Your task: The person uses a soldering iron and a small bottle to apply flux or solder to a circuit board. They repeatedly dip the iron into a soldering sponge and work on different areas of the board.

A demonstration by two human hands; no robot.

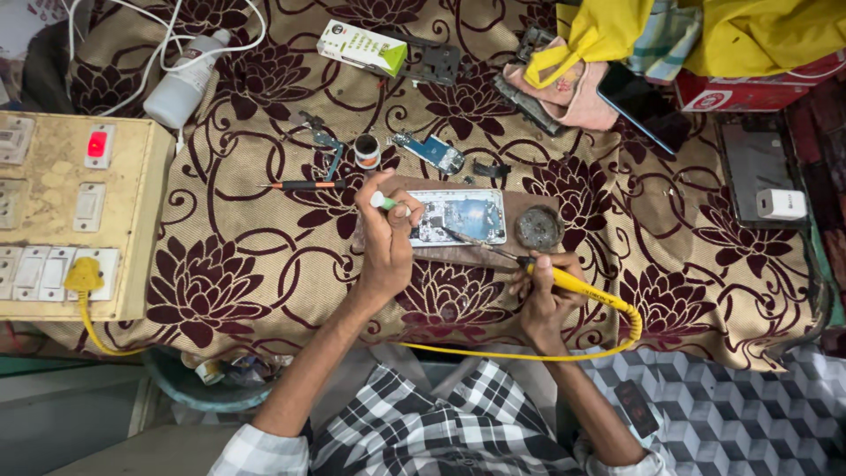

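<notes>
Opened phone (460, 216) lies flat on the floral cloth (238, 264), circuitry exposed. Right hand (545, 295) grips a yellow soldering iron (564, 280), tip on the board. Left hand (388, 238) pinches a small green-tipped tool (382, 201), possibly solder. A round tin (539, 227) sits just beside the phone; a switchboard (75, 216) stands well apart.

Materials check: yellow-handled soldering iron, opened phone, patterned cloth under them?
Yellow-handled soldering iron: handle looks like matte plastic or rubber, thin dull metal tip; held in the right hand. Opened phone: exposed board with shiny metallic shields, likely. Beige cloth with maroon flowers: woven fabric, visibly creased.
</notes>
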